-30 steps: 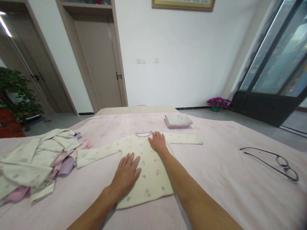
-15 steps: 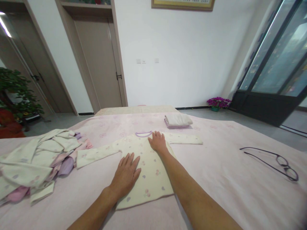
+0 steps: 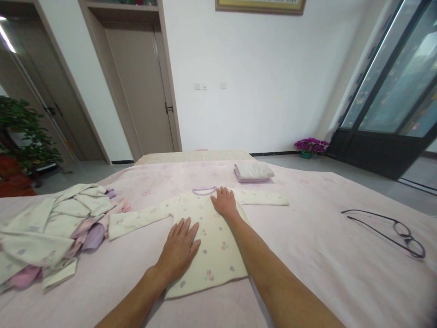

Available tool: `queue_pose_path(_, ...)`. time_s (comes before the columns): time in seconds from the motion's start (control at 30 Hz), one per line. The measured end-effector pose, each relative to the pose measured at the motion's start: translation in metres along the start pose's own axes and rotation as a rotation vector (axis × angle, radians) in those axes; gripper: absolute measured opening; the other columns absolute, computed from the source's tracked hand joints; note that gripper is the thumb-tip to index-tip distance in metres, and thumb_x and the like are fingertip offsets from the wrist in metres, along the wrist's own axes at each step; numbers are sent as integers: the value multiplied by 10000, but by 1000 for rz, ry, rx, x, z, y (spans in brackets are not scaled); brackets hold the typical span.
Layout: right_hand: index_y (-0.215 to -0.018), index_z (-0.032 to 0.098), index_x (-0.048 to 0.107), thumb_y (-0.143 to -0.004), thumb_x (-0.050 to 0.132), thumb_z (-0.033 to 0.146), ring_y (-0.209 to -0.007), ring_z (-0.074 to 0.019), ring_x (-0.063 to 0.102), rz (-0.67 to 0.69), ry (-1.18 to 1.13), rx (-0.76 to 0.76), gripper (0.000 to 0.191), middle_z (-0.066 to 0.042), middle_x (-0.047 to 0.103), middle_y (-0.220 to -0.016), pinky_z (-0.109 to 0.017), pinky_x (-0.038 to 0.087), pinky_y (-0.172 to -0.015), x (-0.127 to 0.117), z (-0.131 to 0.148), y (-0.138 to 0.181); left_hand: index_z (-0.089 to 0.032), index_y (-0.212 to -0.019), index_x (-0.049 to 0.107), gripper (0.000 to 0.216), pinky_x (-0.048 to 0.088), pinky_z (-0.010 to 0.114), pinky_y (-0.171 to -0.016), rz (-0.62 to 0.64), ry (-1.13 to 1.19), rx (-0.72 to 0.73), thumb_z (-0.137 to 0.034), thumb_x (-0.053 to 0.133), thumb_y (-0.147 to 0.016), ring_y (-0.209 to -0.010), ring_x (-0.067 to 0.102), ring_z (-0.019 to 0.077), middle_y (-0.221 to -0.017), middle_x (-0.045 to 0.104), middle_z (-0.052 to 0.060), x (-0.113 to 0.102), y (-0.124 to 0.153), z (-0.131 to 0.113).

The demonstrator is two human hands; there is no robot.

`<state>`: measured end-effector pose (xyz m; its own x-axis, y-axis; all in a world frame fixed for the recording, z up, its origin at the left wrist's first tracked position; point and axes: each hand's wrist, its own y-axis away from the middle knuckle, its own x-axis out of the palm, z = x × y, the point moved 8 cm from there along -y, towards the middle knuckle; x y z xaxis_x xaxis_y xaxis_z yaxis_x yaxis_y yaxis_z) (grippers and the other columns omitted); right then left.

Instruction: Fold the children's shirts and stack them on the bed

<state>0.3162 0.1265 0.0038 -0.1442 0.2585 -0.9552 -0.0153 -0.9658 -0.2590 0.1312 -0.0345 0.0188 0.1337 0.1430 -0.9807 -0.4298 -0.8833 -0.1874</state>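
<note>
A pale yellow long-sleeved shirt [image 3: 218, 255] with small cherry and heart prints and a lilac collar lies spread flat, its sleeves out to both sides. My left hand [image 3: 180, 246] rests palm down on the left part of its body, fingers spread. Near the collar, at the right shoulder, my right hand [image 3: 223, 201] also lies flat on the cloth with fingers extended. My right forearm covers part of the shirt's right side.
Left of the shirt is a rumpled heap of clothes [image 3: 37, 232]. A folded stack of cloth [image 3: 254, 171] sits beyond the right sleeve. Eyeglasses [image 3: 406, 237] lie at the right on the pink bedspread [image 3: 307, 228]. Potted purple flowers [image 3: 311, 146] stand by the far wall.
</note>
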Motion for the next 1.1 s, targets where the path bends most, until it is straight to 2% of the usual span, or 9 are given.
queue_pose_path(0.73, -1444, 144, 416, -974, 343, 505, -1421, -292, 251, -41, -43, -15, 597, -172, 373, -1515, -480, 123, -1144, -2, 0, 0, -205, -1454, 443, 536, 245, 505, -1159, 9, -16, 1, -451, 372, -984, -1441, 273, 312, -1541, 360, 134, 2, 0, 0)
queue_pose_path(1.1, -1332, 160, 531, -972, 384, 442, -1352, -273, 345, -82, -42, -45, 480, -163, 459, -1451, -461, 151, -1124, -13, 2, 5, -199, -1454, 443, 543, 234, 506, -1162, 10, -6, 7, -460, 353, -986, -1444, 263, 314, -1542, 357, 139, 1, 0, 0)
